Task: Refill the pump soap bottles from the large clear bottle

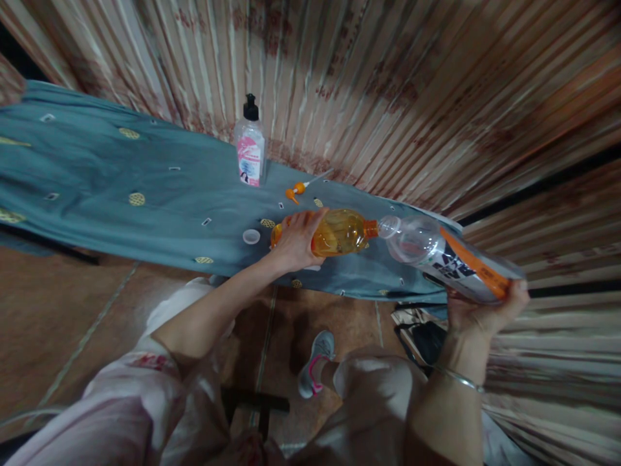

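Knees [369, 382] lowest in frame; left hand [295, 239] clamped round orange bottle [339, 232], right hand [485, 310] gripping clear bottle [436, 252] (mouths touching) over teal cloth [145, 188]; white cap [251, 236], pump bottle [250, 145] nearby.

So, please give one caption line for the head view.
Left hand holds orange bottle mouth-to-mouth with clear bottle in right hand.

Teal cloth-covered table [145, 168] bears pump bottle [250, 144], orange pump [297, 190], cap [251, 236].

Left hand [297, 241] grips tilted orange-liquid bottle [334, 233], mouth touching the clear labelled bottle [446, 259] held by right hand [485, 310]; white cap [251, 236] just left, pump dispenser [251, 142] behind.
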Tool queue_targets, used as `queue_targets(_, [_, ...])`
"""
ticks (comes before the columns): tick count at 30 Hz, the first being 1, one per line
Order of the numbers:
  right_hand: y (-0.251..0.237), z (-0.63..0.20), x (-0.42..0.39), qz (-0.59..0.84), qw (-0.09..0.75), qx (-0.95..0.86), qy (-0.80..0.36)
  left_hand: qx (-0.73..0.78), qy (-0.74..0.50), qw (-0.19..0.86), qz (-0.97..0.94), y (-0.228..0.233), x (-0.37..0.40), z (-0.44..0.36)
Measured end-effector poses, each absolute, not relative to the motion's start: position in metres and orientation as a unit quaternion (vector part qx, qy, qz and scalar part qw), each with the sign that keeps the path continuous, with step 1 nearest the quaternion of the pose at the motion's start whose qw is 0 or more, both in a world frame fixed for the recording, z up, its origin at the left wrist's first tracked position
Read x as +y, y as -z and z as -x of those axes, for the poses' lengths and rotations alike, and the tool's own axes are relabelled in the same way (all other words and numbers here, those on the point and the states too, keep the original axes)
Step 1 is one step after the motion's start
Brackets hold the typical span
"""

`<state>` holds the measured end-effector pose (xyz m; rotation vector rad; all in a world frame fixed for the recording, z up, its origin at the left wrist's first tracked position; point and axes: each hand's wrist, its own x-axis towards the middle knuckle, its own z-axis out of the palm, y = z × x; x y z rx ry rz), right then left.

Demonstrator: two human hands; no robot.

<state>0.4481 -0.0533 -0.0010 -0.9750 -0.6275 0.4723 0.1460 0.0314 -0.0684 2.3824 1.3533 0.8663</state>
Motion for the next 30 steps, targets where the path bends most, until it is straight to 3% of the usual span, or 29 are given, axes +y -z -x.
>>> queue_targets(30, [0.0017, -0.4487, -0.0546, 0.453, 0.81, -0.297, -0.222, 0.469, -0.296, 0.133, -0.822, 0.067, 0.0313, -0.1458])
